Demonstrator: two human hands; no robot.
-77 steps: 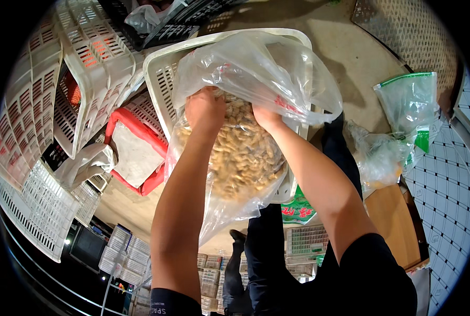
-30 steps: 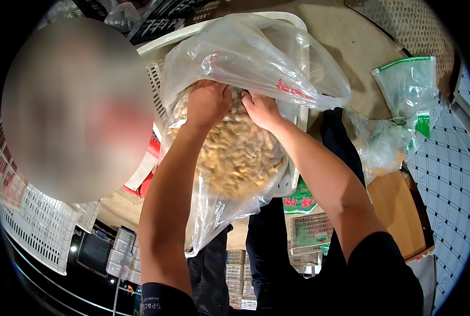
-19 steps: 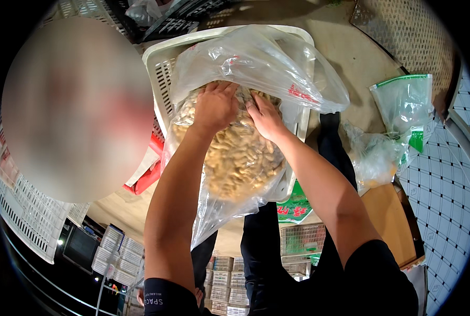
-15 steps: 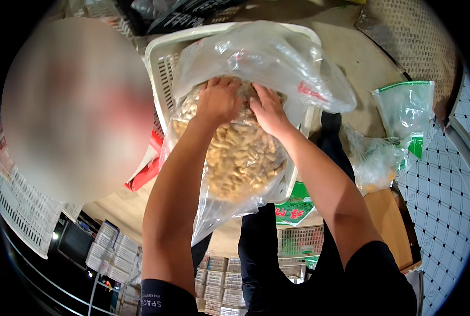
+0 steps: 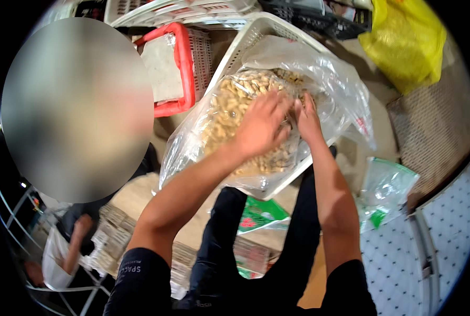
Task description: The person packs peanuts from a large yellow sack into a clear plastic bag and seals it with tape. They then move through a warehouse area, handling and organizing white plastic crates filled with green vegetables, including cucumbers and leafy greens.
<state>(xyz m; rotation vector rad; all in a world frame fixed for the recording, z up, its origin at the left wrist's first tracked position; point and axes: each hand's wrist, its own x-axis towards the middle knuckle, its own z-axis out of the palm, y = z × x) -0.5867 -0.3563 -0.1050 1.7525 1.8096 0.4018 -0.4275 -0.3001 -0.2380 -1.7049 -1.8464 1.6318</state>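
I have both hands on the peanut bag (image 5: 256, 121) lying in the white basket (image 5: 245, 42), left hand (image 5: 261, 126) and right hand (image 5: 307, 118) each pinching its plastic, gathering the mouth, which I judge next needs a tight twist.

our view has swung, so the clear bag of peanuts (image 5: 245, 121) now lies tilted in its white basket (image 5: 256, 37). a yellow bag (image 5: 409, 42) has come into sight, and our left hand (image 5: 261, 126) and right hand (image 5: 307, 118) have closed together
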